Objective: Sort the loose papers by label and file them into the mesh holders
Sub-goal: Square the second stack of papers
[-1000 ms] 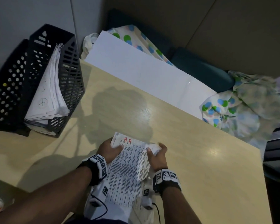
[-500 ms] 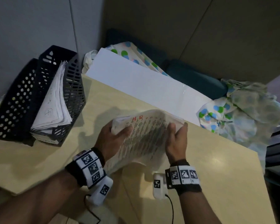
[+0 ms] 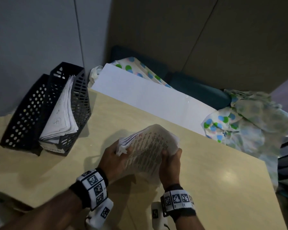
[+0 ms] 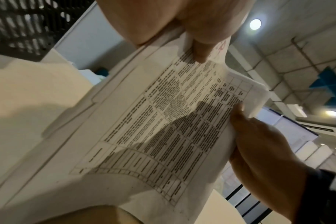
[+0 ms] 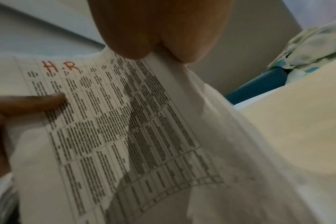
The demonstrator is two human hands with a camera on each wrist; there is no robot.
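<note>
A stack of printed papers [image 3: 148,146], its top sheet marked "H.R" in red [image 5: 61,66], is held up above the tan table [image 3: 206,180]. My left hand [image 3: 113,158] grips the stack's left edge, thumb on the top sheet [image 4: 199,48]. My right hand [image 3: 171,161] grips its right edge [image 5: 163,50]. Two black mesh holders stand at the table's back left: the nearer one [image 3: 80,103] holds a leaning bundle of papers [image 3: 61,120], while the inside of the farther one [image 3: 25,113] is hidden.
A white board [image 3: 148,97] lies along the table's far edge. Dotted cloth [image 3: 239,123] is bunched on a teal seat [image 3: 203,90] behind it. Walls close in behind the holders. The table's right edge drops off at the right.
Both hands have lifted the stack off the table's near edge and carried it up and forward, curling it; the head view has tilted up.
</note>
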